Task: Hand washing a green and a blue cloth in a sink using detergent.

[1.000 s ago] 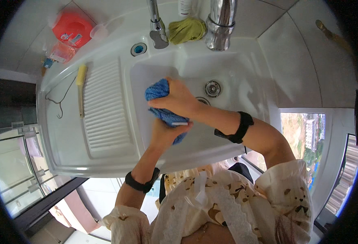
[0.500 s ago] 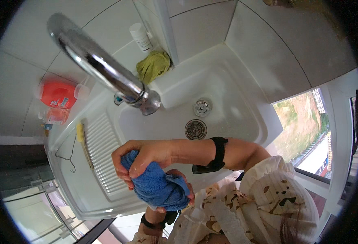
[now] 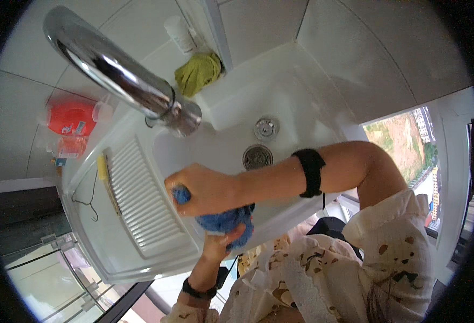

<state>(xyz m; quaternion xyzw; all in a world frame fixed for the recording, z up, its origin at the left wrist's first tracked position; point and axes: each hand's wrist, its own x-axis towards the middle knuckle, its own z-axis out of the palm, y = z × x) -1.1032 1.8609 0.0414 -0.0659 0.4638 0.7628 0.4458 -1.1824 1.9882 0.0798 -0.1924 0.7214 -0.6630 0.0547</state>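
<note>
A wet-looking blue towel [image 3: 215, 222] is bunched between my two hands above the near side of the white sink [image 3: 229, 153]. My right hand [image 3: 207, 188] is clenched in a fist around its upper part, and a tuft of cloth pokes out by the thumb. Below, my left hand [image 3: 220, 245] grips the lower part with its thumb across the cloth; its other fingers are mostly hidden behind the towel. Beyond the hands, the chrome faucet [image 3: 113, 67] arches in from the upper left, and no water stream shows from it.
Left of the hands is a ribbed washboard [image 3: 145, 194], with a yellow brush [image 3: 105, 177] and a wire hanger [image 3: 89, 200] beside it. A red container [image 3: 70, 119], a white bottle [image 3: 180, 35] and a green cloth [image 3: 197, 74] stand along the back ledge. The drain [image 3: 257, 156] lies beyond my right forearm.
My right hand has turned and closed into a fist round the towel, with that elbow swung outward. My left hand has come into fuller view. The towel is squeezed smaller, and the view has shifted slightly.
</note>
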